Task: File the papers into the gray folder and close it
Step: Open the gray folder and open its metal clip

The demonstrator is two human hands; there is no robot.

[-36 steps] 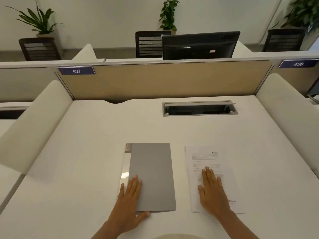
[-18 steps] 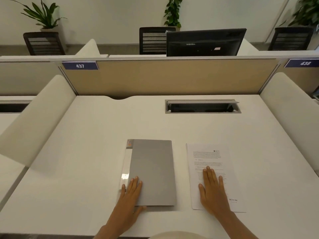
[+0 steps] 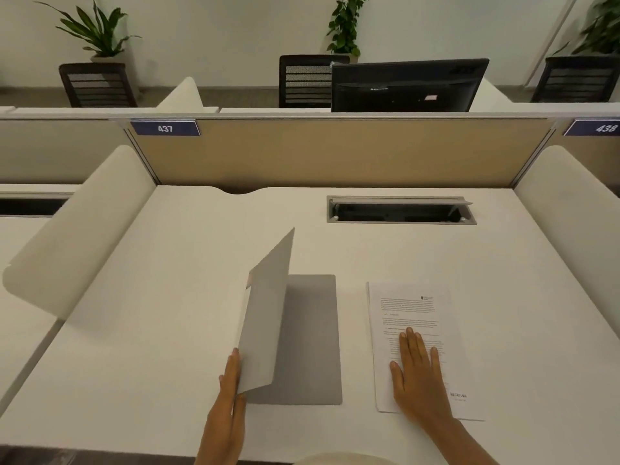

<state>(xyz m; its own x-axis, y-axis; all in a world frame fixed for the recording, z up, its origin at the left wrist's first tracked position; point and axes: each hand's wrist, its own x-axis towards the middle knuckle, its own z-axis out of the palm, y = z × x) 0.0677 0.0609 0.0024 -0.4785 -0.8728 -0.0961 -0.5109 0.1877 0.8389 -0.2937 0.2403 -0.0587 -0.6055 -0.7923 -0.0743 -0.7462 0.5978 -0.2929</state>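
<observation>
**Folder open, papers not yet filed**

On a white desk (image 3: 167, 330), the left hand (image 3: 228, 397) pinches the raised cover of the gray folder (image 3: 308, 340) at its near left edge. Just right, the papers (image 3: 412, 317) lie flat under the right hand's (image 3: 419, 377) open palm, gripping nothing. Filing and closing remain. Bare desk surrounds both.
</observation>
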